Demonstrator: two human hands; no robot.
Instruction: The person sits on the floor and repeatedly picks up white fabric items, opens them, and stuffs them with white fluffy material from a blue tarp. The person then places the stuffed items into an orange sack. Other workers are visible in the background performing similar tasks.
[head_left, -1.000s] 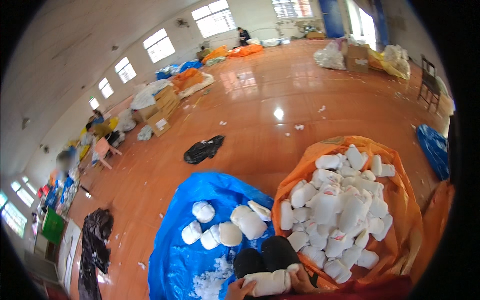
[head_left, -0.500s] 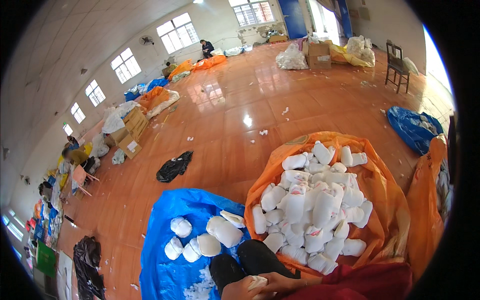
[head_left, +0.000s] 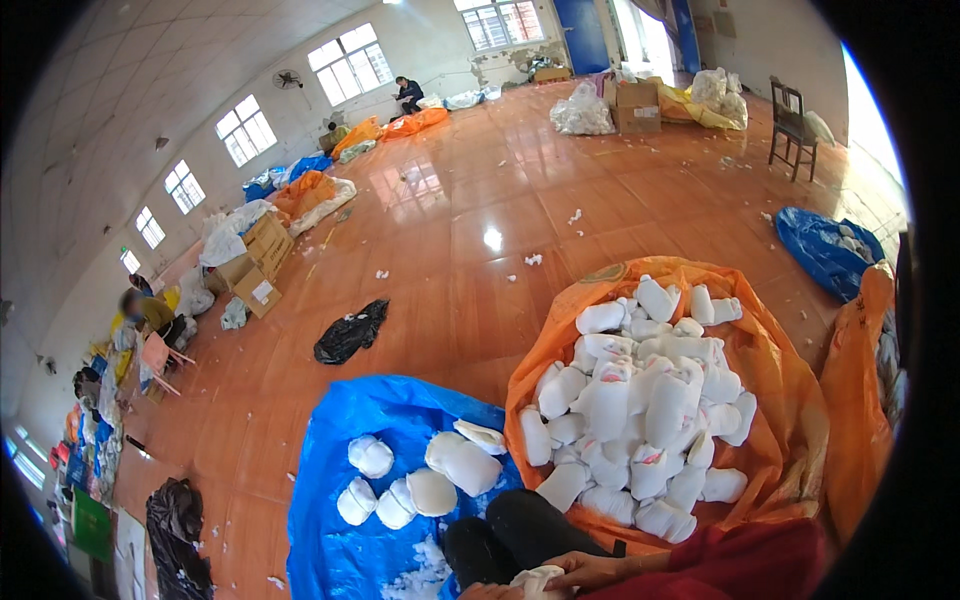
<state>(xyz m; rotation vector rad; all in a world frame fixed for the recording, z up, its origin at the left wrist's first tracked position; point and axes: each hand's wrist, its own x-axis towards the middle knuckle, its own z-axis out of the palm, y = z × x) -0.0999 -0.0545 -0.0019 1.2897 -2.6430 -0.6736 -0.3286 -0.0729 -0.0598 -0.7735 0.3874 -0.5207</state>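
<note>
At the lower edge, just beyond my dark-clad knees, a small white cloth piece (head_left: 535, 580) is held between my hands. My right hand (head_left: 586, 570) is closed on its right side, the fingers pinching the fabric. My left hand (head_left: 488, 592) grips the other side, mostly cut off by the picture's edge. Ahead to the right, an orange sack (head_left: 790, 420) lies spread open under a heap of white stuffed cloth pieces (head_left: 605, 405). A blue sheet (head_left: 325, 540) to the left bears several more stuffed pieces (head_left: 465, 463) and loose white stuffing (head_left: 420, 575).
A black plastic bag (head_left: 350, 332) and a dark crumpled bag (head_left: 178, 530) lie on the tiled floor. Another blue sack (head_left: 815, 250) and an orange bag (head_left: 855, 400) are at the right. A chair (head_left: 790, 130) stands farther back. Cardboard boxes (head_left: 262, 255) and seated people line the left wall.
The view has shifted slightly, so the sacks sit a little farther right. My hands have moved lower in the picture, and more of the white cloth piece shows between them.
</note>
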